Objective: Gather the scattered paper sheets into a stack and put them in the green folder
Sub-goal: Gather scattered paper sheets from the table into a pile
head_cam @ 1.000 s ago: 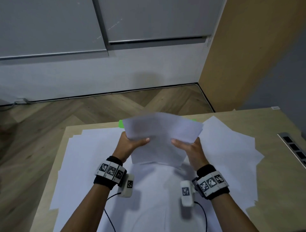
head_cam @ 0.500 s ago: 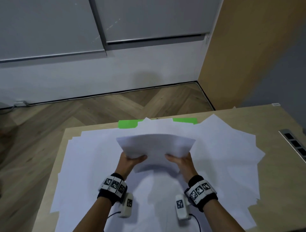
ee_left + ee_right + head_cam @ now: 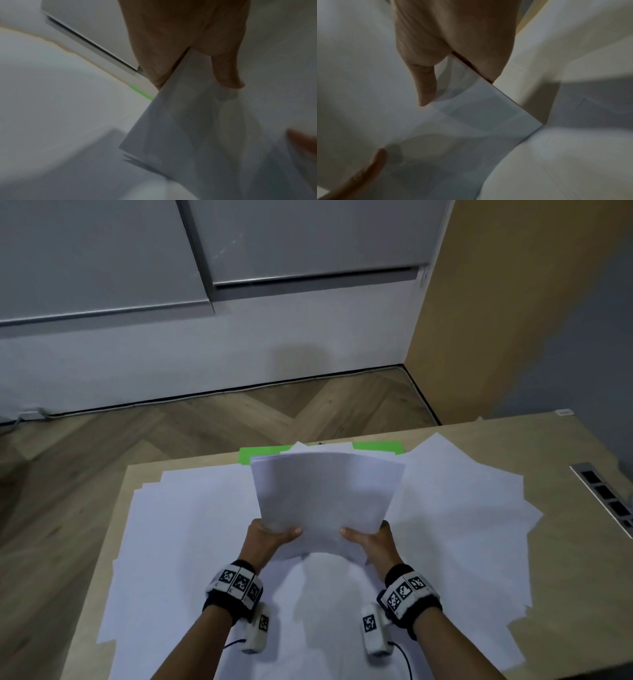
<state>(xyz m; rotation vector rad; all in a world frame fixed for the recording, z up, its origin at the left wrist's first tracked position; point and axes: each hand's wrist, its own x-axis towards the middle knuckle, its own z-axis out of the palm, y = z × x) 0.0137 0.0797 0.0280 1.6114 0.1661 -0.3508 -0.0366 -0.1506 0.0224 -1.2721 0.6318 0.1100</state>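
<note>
Paper stack (image 3: 325, 501) is being held up over the table (image 3: 565, 594), tilted w/ top edge leaning away, both hands gripping its near edge. Left hand (image 3: 265, 542) is pinching the left corner, thumb on top, fingers under; right hand (image 3: 375, 544) is doing same at right corner. Stack is bowing slightly btwn them.

Head view is showing loose sheets (image 3: 191, 542) lying spread over most of the table, overlapping, plus green folder (image 3: 251, 455) peeking out at far edge behind the stack, mostly covered by paper.

Left wrist view: thumb pressing down on stack (image 3: 197, 128), sheet edges fanning a bit at lower corner; thin strip of folder (image 3: 140, 92) is showing past the hand (image 3: 185, 40). Blurry.

Right wrist view: right hand (image 3: 453, 40) is clamping the stack (image 3: 471, 121) corner; other hand's thumb (image 3: 368, 173) is showing bottom left. No green visible there.
</note>
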